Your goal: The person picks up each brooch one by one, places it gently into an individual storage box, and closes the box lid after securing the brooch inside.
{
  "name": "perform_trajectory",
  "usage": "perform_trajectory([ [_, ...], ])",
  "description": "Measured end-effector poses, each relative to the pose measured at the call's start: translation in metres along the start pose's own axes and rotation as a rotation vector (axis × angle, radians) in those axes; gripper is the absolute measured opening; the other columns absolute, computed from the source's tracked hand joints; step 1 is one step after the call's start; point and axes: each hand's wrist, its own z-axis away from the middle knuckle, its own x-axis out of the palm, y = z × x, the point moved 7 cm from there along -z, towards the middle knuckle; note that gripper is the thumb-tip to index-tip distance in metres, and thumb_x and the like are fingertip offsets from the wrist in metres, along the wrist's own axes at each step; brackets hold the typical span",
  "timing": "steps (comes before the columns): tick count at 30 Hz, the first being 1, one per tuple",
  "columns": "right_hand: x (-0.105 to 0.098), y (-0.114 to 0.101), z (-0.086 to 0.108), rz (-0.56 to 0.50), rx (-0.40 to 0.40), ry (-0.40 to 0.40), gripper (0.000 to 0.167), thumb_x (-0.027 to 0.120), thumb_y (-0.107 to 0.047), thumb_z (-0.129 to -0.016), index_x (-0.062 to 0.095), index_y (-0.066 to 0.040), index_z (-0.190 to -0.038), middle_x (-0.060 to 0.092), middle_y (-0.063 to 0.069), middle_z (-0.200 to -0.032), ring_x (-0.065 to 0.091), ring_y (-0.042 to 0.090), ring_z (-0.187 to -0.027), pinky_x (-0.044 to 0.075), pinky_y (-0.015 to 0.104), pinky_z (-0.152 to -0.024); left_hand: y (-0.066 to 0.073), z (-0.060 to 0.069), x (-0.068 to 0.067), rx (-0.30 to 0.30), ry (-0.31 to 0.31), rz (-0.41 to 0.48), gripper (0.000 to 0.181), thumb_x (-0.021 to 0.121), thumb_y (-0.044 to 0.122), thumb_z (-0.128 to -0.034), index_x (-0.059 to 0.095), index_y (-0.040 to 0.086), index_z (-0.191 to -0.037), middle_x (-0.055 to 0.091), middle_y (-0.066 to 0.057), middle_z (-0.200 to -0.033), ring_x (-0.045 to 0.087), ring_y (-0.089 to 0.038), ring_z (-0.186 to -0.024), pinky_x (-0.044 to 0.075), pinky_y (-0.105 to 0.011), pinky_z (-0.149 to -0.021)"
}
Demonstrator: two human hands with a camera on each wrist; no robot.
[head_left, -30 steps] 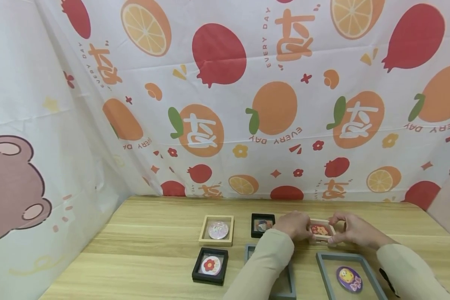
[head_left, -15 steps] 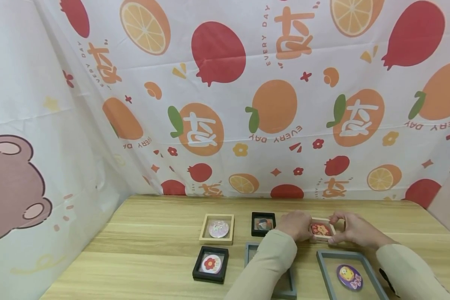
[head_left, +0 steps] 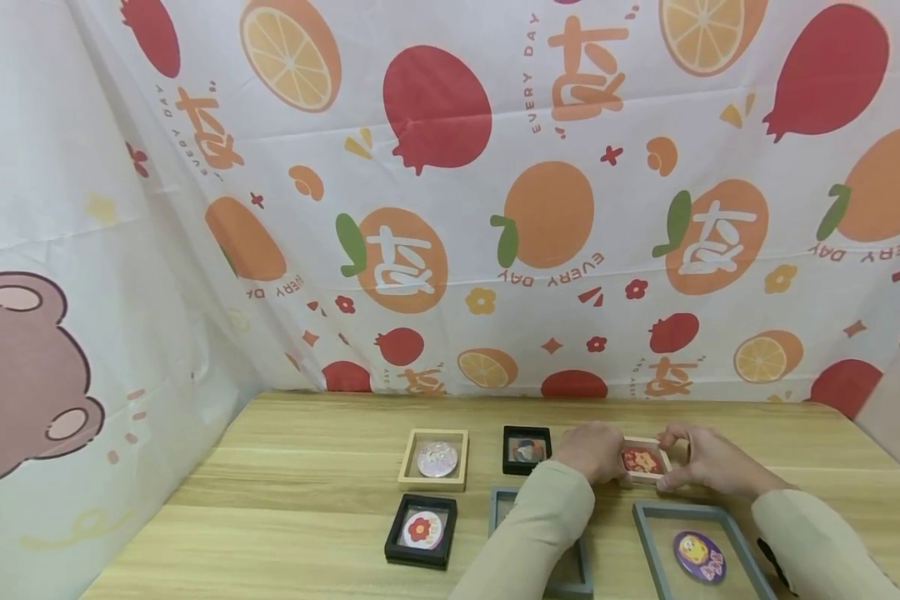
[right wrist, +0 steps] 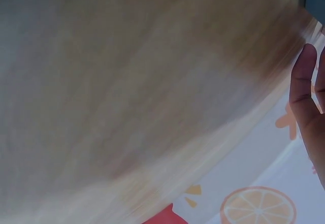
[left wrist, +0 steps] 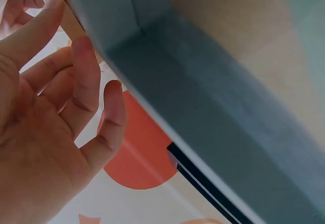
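Observation:
Between my hands a small light-wood display frame (head_left: 642,459) with a red and orange picture is just above or on the table; I cannot tell which. My left hand (head_left: 594,452) pinches its left side, and my right hand (head_left: 716,465) grips the right side with thumb and fingers. In the left wrist view, my left thumb and fingertips touch the wooden edge (left wrist: 71,23). Only part of my right hand (right wrist: 310,97) appears in the right wrist view. A grey frame (head_left: 648,546) with a round purple badge (head_left: 699,557) lies in front of my right hand.
Left of my hands lie a small black frame (head_left: 526,469), a light-wood frame (head_left: 402,477) with a glittery disc, and a black frame (head_left: 390,552) with a flower badge. My left sleeve covers part of another grey frame (head_left: 585,575). A fruit-print cloth (head_left: 450,242) hangs behind the table.
The small wooden frame now looks slightly lower and flatter than a second ago, and my left hand has shifted slightly right with it. My right hand stays almost still.

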Motion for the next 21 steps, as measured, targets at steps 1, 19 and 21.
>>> perform_trajectory([
  [1,0.0008,0.0003,0.0004,-0.012,0.002,-0.003,0.047,0.091,-0.017,-0.071,0.061,-0.003,-0.104,0.063,0.024,-0.120,0.056,0.033,-0.096,0.047,0.048,-0.078,0.0001,0.0000,0.0004,-0.003,-0.003,-0.001,0.021,0.088,0.037,-0.0797,0.076,0.022,-0.088,0.060,0.012,-0.075,0.049,-0.006,-0.065,0.044,-0.023,-0.063],
  [19,0.0024,0.0035,0.0054,-0.004,0.019,-0.010,0.053,0.093,-0.019,-0.069,0.059,-0.002,-0.106,0.060,0.010,-0.097,0.044,0.022,-0.073,0.038,0.035,-0.065,0.0083,-0.0008,0.0020,0.007,0.028,-0.091,0.029,0.089,0.043,-0.0762,0.078,0.026,-0.098,0.068,0.015,-0.086,0.054,-0.003,-0.069,0.048,-0.023,-0.066],
  [21,0.0022,0.0012,0.0050,0.005,-0.011,-0.010,0.054,0.093,-0.019,-0.068,0.058,-0.003,-0.106,0.062,0.011,-0.100,0.045,0.022,-0.072,0.039,0.035,-0.067,0.0097,-0.0005,0.0002,0.007,0.054,-0.120,0.031,0.090,0.045,-0.0745,0.078,0.027,-0.098,0.069,0.015,-0.087,0.055,-0.003,-0.070,0.050,-0.024,-0.065],
])
